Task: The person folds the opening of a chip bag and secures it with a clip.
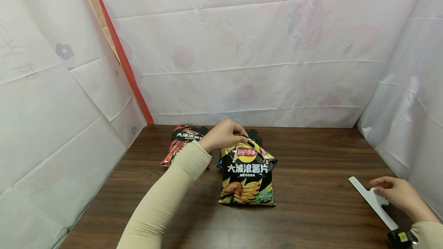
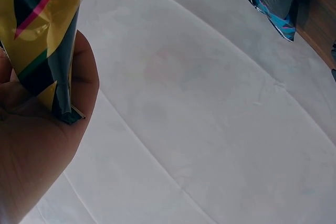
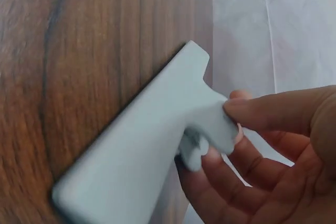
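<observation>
My left hand pinches the top edge of a black and yellow chip bag, which stands nearly upright in the middle of the table. In the left wrist view the gold top of this chip bag is between thumb and fingers. At the right of the table my right hand holds a white bag clip by its handle tab. The right wrist view has the thumb on one tab of the bag clip, with the fingers beneath.
A red chip bag lies at the back left, partly behind the left arm. A blue and black chip bag is mostly hidden behind the held one. White printed sheets wall the dark wooden table on its back and sides.
</observation>
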The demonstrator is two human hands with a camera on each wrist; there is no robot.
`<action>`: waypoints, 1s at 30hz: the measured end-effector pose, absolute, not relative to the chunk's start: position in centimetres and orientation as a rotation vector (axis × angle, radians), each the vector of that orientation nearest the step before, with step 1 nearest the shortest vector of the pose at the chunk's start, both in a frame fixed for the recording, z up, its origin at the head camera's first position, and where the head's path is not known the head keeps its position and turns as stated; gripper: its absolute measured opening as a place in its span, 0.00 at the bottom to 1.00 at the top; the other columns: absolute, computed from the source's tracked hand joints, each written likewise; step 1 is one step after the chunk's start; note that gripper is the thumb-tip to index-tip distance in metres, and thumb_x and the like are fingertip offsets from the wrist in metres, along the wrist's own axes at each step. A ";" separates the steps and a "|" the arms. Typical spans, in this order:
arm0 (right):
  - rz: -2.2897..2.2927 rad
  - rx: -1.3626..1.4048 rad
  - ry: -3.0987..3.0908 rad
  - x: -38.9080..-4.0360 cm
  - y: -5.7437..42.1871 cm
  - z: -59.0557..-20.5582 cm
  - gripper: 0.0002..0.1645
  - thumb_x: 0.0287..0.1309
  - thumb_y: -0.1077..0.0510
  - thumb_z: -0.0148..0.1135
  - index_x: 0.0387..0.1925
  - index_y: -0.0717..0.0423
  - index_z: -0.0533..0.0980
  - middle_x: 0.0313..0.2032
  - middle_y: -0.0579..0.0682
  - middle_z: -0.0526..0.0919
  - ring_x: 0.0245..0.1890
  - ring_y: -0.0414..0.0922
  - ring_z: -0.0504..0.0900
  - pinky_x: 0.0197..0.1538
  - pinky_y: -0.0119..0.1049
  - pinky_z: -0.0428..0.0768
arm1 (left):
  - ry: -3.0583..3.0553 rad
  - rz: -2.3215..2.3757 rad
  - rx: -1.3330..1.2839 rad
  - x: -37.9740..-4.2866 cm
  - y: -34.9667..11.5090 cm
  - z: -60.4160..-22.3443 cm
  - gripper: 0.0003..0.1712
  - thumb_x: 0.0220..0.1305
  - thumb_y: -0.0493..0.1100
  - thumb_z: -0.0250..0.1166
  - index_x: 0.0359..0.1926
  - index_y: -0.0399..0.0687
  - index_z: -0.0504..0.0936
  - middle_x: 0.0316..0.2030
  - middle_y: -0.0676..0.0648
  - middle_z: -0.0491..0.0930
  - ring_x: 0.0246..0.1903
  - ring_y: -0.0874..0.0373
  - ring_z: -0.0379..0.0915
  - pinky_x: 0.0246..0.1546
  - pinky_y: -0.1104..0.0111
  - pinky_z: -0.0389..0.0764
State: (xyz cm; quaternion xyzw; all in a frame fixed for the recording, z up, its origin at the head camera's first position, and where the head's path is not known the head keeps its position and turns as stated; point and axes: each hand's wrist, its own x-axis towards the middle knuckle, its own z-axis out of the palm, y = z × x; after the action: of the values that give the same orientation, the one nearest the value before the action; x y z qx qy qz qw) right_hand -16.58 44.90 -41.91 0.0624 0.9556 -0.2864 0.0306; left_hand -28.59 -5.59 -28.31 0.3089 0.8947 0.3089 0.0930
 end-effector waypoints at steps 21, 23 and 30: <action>-1.093 0.212 2.816 -17.2 44.5 -41.4 0.32 0.67 0.54 0.60 0.55 0.82 0.69 0.41 0.64 0.85 0.28 0.28 0.77 0.32 0.31 0.82 | 2.648 0.939 0.907 -28.6 -5.7 -28.4 0.08 0.66 0.44 0.66 0.42 0.50 0.89 0.36 0.50 0.87 0.12 0.63 0.55 0.20 0.71 0.64; -1.106 0.208 2.823 -17.3 44.2 -41.1 0.32 0.67 0.54 0.60 0.55 0.82 0.69 0.40 0.62 0.85 0.28 0.28 0.77 0.33 0.31 0.82 | 2.644 0.944 0.902 -28.6 -5.7 -28.4 0.08 0.66 0.44 0.66 0.42 0.50 0.89 0.35 0.50 0.86 0.12 0.63 0.54 0.20 0.70 0.64; -1.041 0.168 2.859 -17.7 43.0 -39.5 0.33 0.68 0.48 0.59 0.56 0.78 0.71 0.41 0.63 0.85 0.27 0.29 0.80 0.31 0.32 0.80 | 2.638 0.938 0.887 -28.8 -5.7 -28.6 0.08 0.66 0.45 0.66 0.42 0.51 0.88 0.29 0.52 0.85 0.12 0.63 0.56 0.20 0.70 0.65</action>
State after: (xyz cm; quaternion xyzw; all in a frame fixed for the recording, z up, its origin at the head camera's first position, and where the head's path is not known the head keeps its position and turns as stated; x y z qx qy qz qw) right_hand -17.66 43.04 -39.49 0.0551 0.9372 -0.3412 0.0472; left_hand -28.77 -5.69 -28.61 0.3005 0.8936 0.3175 0.1020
